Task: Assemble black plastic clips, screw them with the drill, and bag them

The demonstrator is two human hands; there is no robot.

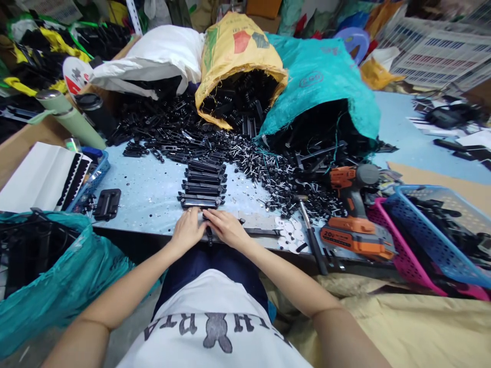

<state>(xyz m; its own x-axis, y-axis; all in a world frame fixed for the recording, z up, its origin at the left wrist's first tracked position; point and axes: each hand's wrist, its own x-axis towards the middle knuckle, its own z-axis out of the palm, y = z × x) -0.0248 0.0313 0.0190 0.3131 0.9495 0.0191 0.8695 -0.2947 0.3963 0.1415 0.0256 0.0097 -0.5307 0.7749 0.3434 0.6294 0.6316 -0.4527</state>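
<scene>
Both of my hands come together at the table's front edge, just below a stack of black plastic bar-shaped parts [203,185]. My left hand [188,227] has its fingers curled round a small black part [209,232] that pokes out below the fingertips. From the other side my right hand [226,226] presses its fingers on the same part. Most of the part is hidden by my fingers, so its exact kind does not show. A long black bar [263,232] lies right of my right hand along the edge.
A hammer [312,235] and an orange cordless drill [353,214] lie to the right, beside pink and blue baskets [441,197]. White, yellow [240,41] and teal sacks spill black parts and pins [268,174] across the back. A teal bag [92,260] hangs at left.
</scene>
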